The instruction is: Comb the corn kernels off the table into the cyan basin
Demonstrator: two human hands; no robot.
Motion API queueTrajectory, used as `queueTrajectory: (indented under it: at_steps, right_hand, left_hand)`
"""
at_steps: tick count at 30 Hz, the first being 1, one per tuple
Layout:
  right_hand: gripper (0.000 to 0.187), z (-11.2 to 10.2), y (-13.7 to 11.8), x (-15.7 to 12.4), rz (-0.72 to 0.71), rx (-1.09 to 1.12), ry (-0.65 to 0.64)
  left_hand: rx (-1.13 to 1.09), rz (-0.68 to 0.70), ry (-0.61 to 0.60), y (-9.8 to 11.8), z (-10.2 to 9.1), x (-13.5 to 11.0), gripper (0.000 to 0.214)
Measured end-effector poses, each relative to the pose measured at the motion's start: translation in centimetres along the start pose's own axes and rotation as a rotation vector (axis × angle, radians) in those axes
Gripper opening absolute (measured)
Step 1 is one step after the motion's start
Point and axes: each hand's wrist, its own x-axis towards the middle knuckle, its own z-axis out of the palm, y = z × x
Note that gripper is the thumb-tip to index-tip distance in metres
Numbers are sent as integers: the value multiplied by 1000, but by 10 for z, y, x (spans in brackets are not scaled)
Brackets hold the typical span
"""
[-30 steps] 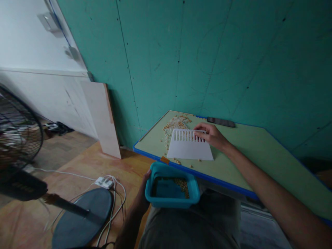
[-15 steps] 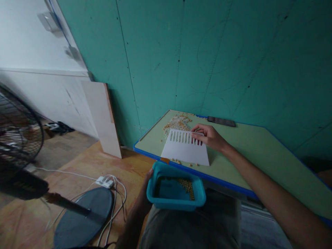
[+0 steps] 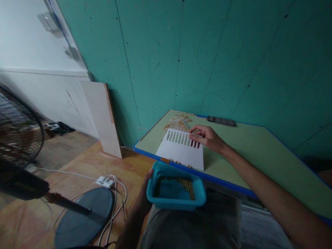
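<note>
Scraper (image 3: 181, 154) near frame centre is pinched in right hand (image 3: 211, 139), fingers closed; left hand (image 3: 145, 195) grips tub (image 3: 176, 204), bottom centre.

You get dim, flat light, strongest left of pale-green, blue-edged table (image 3: 246, 148), where smooth white wall (image 3: 23, 38) shows brightest. Tall green panelled wall (image 3: 155, 52) behind table darkens rightward. Soft shadow falls beside tall pale leaning board (image 3: 101, 117), left of table. Your dark grey trousers (image 3: 192, 224), below table, lose detail. Wide-angle stretch bends black wire-cage fan (image 3: 20, 135), far left of table. Small tan beans (image 3: 178, 122) on table look soft.
</note>
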Motion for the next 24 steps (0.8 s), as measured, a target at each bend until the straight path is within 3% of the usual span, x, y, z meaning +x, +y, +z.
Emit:
queueTrajectory:
  at_steps: [9, 17, 20, 24]
  right_hand:
    - [33, 3, -2, -1, 4, 11, -5]
    - [34, 3, -1, -1, -15, 41, -47]
    - [35, 1, 0, 1, -19, 57, 23]
    - [38, -7, 5, 9, -69, 72, 259]
  left_hand:
    - [-11, -263, -155, -10, -10, 15, 55]
    - [-23, -285, -160, -28, -21, 22, 59]
    - [-34, -295, -161, -32, -23, 24, 62]
    - [-46, -298, -166, -31, -21, 24, 61]
